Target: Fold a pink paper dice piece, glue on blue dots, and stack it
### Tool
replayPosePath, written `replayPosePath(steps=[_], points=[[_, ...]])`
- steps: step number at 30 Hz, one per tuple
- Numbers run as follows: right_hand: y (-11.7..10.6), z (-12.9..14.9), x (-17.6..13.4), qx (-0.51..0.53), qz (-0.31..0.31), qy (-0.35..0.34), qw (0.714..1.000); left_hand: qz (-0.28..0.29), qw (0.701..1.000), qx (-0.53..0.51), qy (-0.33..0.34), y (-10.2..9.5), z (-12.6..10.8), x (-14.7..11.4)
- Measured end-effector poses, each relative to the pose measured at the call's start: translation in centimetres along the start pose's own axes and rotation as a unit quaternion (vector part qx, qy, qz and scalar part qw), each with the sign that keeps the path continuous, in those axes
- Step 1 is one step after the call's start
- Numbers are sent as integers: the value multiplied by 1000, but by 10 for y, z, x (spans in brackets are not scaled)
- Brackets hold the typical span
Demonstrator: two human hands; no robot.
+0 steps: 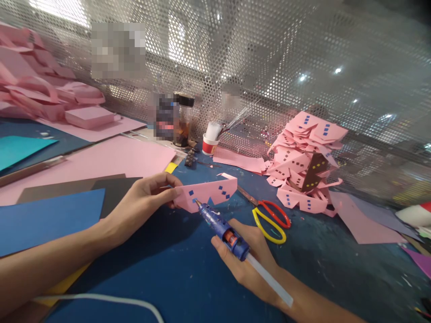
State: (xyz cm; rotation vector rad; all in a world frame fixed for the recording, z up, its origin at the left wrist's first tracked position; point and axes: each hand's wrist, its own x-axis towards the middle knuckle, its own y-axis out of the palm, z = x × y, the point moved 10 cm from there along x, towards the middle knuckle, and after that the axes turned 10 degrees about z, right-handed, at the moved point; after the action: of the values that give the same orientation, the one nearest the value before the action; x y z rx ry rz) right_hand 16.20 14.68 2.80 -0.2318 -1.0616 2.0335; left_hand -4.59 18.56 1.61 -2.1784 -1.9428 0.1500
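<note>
A pink paper mask (202,192) with small blue squares is pinched at its left end by my left hand (158,190). My right hand (249,255) is wrapped round a blue hot glue gun (222,226), its grip hidden in the palm. From the back of the gun sticks a white glue stick (271,280). The nozzle points up and left, at the mask's lower edge near a blue square; whether it touches the paper I cannot tell. Scissors (271,220) with red and yellow handles lie just right of the mask.
A heap of similar pink masks (299,157) stands at the right. Blue sheet (54,215), dark and pink sheets lie at the left, below a pile of pink paper pieces (33,80). A red and white cup (209,144) stands by the perforated metal screen (202,54). A white cord (111,297) crosses the front.
</note>
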Motion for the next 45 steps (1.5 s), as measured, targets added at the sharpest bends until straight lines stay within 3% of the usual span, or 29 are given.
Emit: replayPosePath(steps=[30,45], points=[[3,-3,0,16,6,9,1000,11,1000,-13,-1,1,1,0],[6,-3,0,24,5,-13,1000,46,999,-23,14,7,1,0]])
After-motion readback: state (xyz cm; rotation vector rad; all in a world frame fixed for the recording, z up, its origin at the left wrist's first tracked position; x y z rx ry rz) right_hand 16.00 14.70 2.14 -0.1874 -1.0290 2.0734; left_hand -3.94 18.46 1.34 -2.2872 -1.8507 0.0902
